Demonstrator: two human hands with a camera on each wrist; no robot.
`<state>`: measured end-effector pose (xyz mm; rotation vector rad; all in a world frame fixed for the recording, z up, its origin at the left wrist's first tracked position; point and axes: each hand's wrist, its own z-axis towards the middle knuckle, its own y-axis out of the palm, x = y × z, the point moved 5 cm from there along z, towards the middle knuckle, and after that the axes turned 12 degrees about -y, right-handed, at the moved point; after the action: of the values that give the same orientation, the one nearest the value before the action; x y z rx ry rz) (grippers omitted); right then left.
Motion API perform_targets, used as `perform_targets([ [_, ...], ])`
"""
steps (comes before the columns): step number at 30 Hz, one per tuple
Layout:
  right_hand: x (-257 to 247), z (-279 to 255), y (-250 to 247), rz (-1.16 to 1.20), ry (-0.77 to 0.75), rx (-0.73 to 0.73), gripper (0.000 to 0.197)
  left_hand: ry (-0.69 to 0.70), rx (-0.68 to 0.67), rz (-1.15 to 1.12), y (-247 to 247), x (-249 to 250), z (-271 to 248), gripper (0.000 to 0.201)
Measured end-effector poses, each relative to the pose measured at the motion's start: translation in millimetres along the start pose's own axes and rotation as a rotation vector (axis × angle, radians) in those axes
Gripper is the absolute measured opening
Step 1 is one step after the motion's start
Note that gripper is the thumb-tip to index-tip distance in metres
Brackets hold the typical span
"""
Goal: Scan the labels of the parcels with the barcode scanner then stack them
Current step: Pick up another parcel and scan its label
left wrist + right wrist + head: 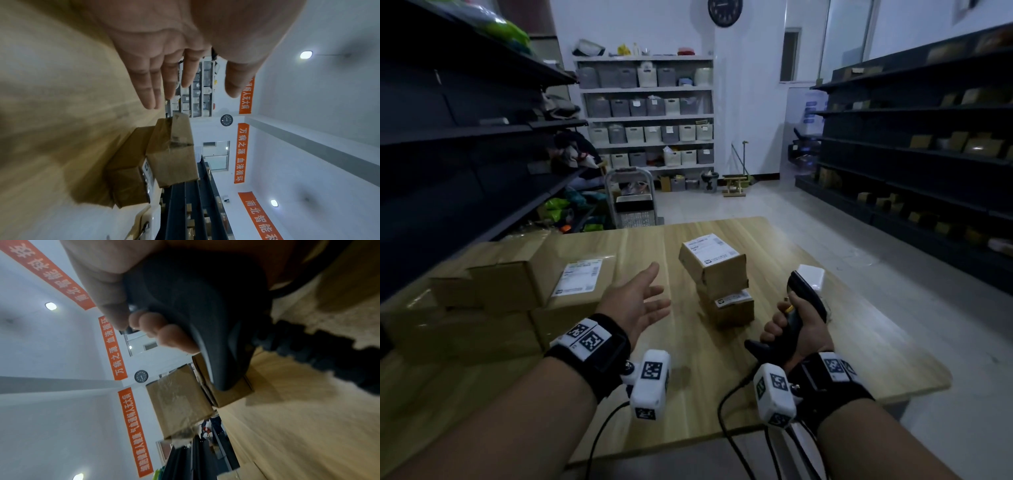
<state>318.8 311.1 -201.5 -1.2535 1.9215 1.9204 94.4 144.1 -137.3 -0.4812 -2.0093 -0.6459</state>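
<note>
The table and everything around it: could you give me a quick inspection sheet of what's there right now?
Surface: wooden table.
Job's things: two-parcel stack, labels up; unstacked parcels at left; barcode scanner.
Clutter: white device behind the scanner.
Grippers: left hand open, holding nothing; right hand grips the scanner.
Cables: black wrist-camera leads and coiled scanner cord.
Surroundings: dark shelves, bin rack, wall clock.

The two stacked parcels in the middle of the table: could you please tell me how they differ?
The top parcel sits skewed and overhangs; the bottom parcel rests flat on the table. The top one's label shows fully, the bottom one's only partly. Both are brown cardboard boxes with white labels.
</note>
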Motion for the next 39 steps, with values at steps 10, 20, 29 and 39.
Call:
perform_targets([
  [10,22.9,-64.1,73.2,-0.073,0.041,-0.231,0.034,0.445,0.414,0.500,-71.7,77.3,-56.3,0.032],
  [20,61.6,-95.7,139.7,-0.203,0.094,-0.365,0.025,0.562,0.854,0.752,-136.4,133.4,-93.2,0.044],
  [29,81.1,-113.0,174.2,-0.258,0.152,-0.396,0.023,0.160,0.878,1.168,-159.9,131.0,-58.6,0.114],
  [39,83.4,-112.2,171.2,-0.280,0.173,-0.412,0.022,0.396,0.611,0.548,-166.5,111.1,-71.0,0.095],
])
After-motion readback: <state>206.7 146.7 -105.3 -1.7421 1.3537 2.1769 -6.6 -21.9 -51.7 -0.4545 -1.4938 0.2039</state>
